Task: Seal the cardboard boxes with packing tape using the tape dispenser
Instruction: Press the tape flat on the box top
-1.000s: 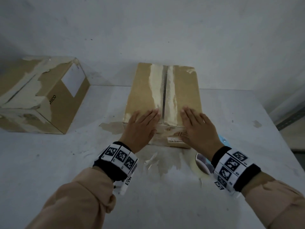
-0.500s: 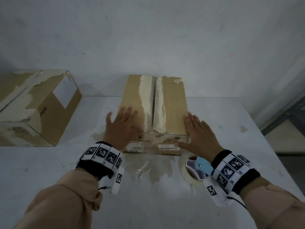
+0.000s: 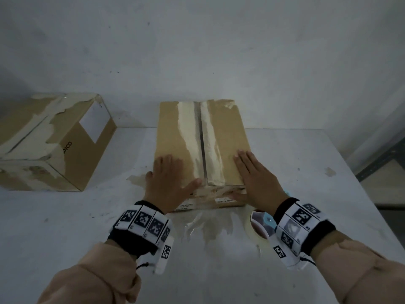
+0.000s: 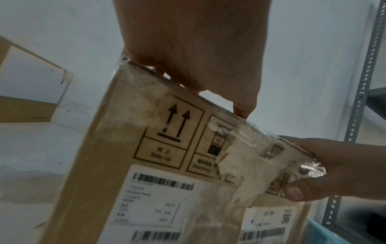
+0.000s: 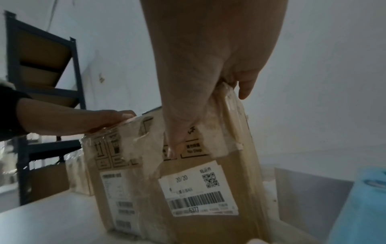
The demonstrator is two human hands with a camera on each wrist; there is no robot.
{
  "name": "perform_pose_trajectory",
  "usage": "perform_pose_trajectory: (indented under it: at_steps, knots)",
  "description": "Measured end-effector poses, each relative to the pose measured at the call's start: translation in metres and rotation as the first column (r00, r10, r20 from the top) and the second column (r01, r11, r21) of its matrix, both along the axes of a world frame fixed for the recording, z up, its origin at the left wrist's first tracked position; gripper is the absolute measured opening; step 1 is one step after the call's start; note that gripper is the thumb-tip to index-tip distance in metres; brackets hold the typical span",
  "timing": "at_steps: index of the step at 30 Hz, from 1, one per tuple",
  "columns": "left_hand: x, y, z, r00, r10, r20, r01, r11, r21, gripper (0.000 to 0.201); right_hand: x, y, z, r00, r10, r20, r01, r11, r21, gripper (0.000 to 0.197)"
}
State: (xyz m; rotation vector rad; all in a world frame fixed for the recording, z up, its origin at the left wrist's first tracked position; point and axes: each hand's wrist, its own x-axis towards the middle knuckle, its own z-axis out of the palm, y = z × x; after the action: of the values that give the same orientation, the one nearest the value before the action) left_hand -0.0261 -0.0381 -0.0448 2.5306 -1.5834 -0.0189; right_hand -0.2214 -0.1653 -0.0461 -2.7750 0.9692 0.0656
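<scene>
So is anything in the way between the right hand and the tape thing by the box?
Nothing visible. The tape dispenser lies on the table just under the right hand's wrist, which rests flat on the middle box.

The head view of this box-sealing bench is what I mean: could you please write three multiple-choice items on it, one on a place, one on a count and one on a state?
1. Where does the roll of clear packing tape with its light blue dispenser lie?
A. on the brown cardboard box in the middle
B. on the white table beside the right wrist
C. on the grey metal shelf

2. How many cardboard boxes stand on the white table?
A. one
B. two
C. four

3. How do the hands lie on the brown cardboard box in the middle?
A. both flat on its top near the front edge
B. both clenched
C. both off it

Answers: 1 B, the roll shows by the right hand; 2 B, the middle box plus the torn brown box at the left; 3 A, the left hand and the right press the flaps.
</scene>
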Motion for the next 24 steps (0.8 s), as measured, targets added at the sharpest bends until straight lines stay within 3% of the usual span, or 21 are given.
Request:
perform_pose_trajectory:
  at_steps: [5, 8, 14, 24]
  knots:
    - [0.001, 0.004, -0.006, 1.000, 0.011, -0.024, -0.012, 1.000, -0.014, 0.109, -0.021, 0.005, 0.000, 0.988, -0.130, 0.081, 0.131, 0.991, -0.010, 0.110]
    - [0.004, -0.003, -0.003, 1.000, 0.016, -0.020, -0.016, 1.000, -0.002, 0.118, -0.039, 0.002, -0.006, 0.972, -0.235, -0.009, 0.235, 0.971, 0.036, 0.106]
    - [0.002, -0.004, 0.000, 1.000, 0.012, -0.003, -0.011, 1.000, 0.024, 0.117, -0.034, 0.001, -0.009, 0.957, -0.247, -0.153, 0.244, 0.969, -0.037, 0.102]
    - [0.003, -0.004, 0.001, 1.000, 0.017, -0.007, -0.016, 1.000, 0.024, 0.119, -0.017, 0.001, 0.001, 0.968, -0.251, 0.002, 0.251, 0.968, 0.016, 0.106]
